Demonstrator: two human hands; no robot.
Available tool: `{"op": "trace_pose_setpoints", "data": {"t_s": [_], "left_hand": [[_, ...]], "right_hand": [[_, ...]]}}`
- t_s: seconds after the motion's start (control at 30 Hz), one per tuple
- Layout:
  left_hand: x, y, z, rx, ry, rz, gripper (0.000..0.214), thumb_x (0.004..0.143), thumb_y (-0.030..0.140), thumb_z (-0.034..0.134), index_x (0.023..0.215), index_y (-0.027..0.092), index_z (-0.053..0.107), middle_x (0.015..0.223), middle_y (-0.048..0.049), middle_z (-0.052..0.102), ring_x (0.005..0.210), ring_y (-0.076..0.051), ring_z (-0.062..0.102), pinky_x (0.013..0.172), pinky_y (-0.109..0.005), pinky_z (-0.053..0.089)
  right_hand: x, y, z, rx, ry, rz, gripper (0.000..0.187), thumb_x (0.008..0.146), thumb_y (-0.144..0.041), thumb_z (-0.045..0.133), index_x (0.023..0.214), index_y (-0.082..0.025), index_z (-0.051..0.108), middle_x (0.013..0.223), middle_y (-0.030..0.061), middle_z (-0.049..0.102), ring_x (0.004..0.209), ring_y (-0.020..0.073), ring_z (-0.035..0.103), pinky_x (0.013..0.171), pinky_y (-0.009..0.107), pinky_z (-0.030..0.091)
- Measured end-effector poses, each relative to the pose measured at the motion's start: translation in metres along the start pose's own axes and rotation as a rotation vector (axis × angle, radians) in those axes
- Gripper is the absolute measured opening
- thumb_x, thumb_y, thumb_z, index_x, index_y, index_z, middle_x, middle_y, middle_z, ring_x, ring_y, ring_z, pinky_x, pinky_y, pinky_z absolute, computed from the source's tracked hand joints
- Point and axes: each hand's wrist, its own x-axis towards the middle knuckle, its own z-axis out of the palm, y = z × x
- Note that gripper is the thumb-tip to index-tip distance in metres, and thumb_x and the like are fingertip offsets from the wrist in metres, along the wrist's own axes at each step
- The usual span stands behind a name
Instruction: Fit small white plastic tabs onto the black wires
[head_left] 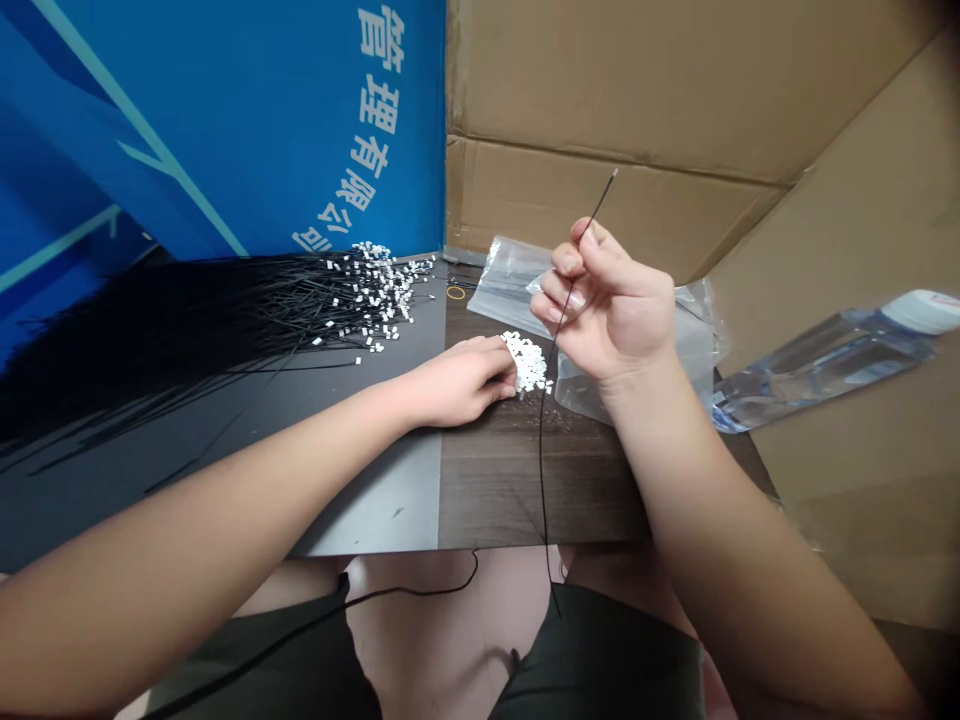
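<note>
A thin black wire (541,450) is pinched upright between the thumb and fingers of my right hand (619,295), which is raised above the table. The wire's short bare-looking tip points up, and its long end hangs past the table's front edge. My left hand (472,380) rests at the left side of a small heap of white plastic connectors (527,362). Its fingers are curled together against the heap; what lies between the fingertips is hidden. On the left lies a large bundle of black wires (247,305) with white connectors on their ends.
Clear plastic bags (510,280) lie behind and beneath my right forearm. A water bottle (825,355) is at the right. A yellow rubber band (456,293) lies near the back. Cardboard (600,80) and a blue panel (262,110) wall off the table (487,490).
</note>
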Motion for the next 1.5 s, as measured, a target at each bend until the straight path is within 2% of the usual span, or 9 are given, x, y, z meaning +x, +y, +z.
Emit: {"op": "trace_pose_setpoints", "data": {"t_s": [0.1,0.23,0.33,0.5,0.63,0.77,0.97,1.1,1.5], "left_hand": [[-0.003,-0.001,-0.002,-0.160,0.122,-0.123,0.010,0.098,0.026,0.060,0.089,0.020,0.059,0.091,-0.0054,0.067,0.087,-0.021,0.060,0.084,-0.038,0.049],[-0.008,-0.016,-0.013,-0.559,0.395,-0.255,0.010,0.094,0.023,0.064,0.091,0.019,0.055,0.086,-0.0027,0.068,0.072,-0.014,0.061,0.071,-0.031,0.050],[-0.010,-0.032,-0.023,-0.686,0.516,-0.322,0.014,0.087,0.018,0.072,0.090,0.017,0.058,0.081,-0.0022,0.068,0.068,-0.012,0.063,0.068,-0.029,0.051],[-0.011,-0.040,-0.034,-0.771,0.666,-0.297,0.017,0.080,0.018,0.079,0.090,0.015,0.066,0.083,-0.0035,0.072,0.071,-0.013,0.067,0.072,-0.029,0.054],[-0.012,-0.038,-0.034,-0.824,0.695,-0.259,0.021,0.077,0.022,0.084,0.092,0.014,0.072,0.086,-0.0034,0.073,0.074,-0.012,0.066,0.074,-0.030,0.055],[-0.012,-0.037,-0.032,-0.815,0.693,-0.257,0.021,0.078,0.025,0.084,0.094,0.015,0.076,0.088,-0.0035,0.074,0.074,-0.012,0.063,0.072,-0.029,0.054],[-0.012,-0.036,-0.032,-0.802,0.711,-0.283,0.028,0.080,0.017,0.081,0.105,0.015,0.069,0.082,-0.0020,0.072,0.072,-0.012,0.065,0.070,-0.028,0.055],[-0.012,-0.036,-0.031,-0.796,0.696,-0.269,0.027,0.082,0.020,0.083,0.103,0.015,0.068,0.082,-0.0022,0.072,0.069,-0.011,0.063,0.066,-0.026,0.052],[-0.011,-0.027,-0.031,-0.918,0.694,-0.329,0.021,0.080,0.023,0.084,0.093,0.015,0.070,0.088,-0.0039,0.075,0.067,-0.010,0.064,0.065,-0.025,0.052]], "right_hand": [[-0.001,0.008,0.007,-0.100,0.017,-0.005,0.030,0.096,-0.058,0.069,0.097,-0.030,0.059,0.076,-0.0008,0.059,0.065,0.0167,0.055,0.059,0.034,0.044],[0.006,0.021,0.024,-0.147,0.084,-0.032,0.032,0.095,-0.054,0.068,0.091,-0.027,0.053,0.078,0.0004,0.058,0.070,0.0156,0.057,0.064,0.032,0.047],[0.017,0.021,0.041,-0.127,0.078,0.043,0.025,0.098,-0.043,0.065,0.091,-0.026,0.049,0.079,0.0002,0.059,0.069,0.0139,0.058,0.062,0.030,0.047],[0.028,0.021,0.060,-0.115,0.042,0.256,0.015,0.095,-0.017,0.059,0.088,-0.025,0.049,0.067,-0.0046,0.049,0.050,0.0086,0.037,0.046,0.026,0.026],[0.021,0.041,0.061,-0.150,0.061,0.267,0.011,0.093,-0.022,0.066,0.089,-0.024,0.056,0.066,-0.0044,0.051,0.049,0.0088,0.036,0.045,0.027,0.026],[0.014,0.058,0.054,-0.219,0.005,0.177,0.014,0.088,-0.032,0.075,0.093,-0.023,0.065,0.068,-0.0025,0.056,0.052,0.0103,0.041,0.045,0.028,0.032],[0.015,0.056,0.048,-0.264,0.021,0.155,0.019,0.081,-0.036,0.079,0.092,-0.021,0.072,0.074,-0.0005,0.063,0.055,0.0104,0.044,0.047,0.029,0.035],[0.014,0.055,0.047,-0.289,-0.029,0.092,0.021,0.080,-0.038,0.080,0.090,-0.021,0.075,0.080,0.0008,0.068,0.062,0.0116,0.049,0.053,0.029,0.039],[0.014,0.061,0.046,-0.441,-0.061,-0.064,0.013,0.090,-0.034,0.069,0.087,-0.022,0.068,0.088,0.0032,0.074,0.081,0.0175,0.062,0.075,0.034,0.048]]}}
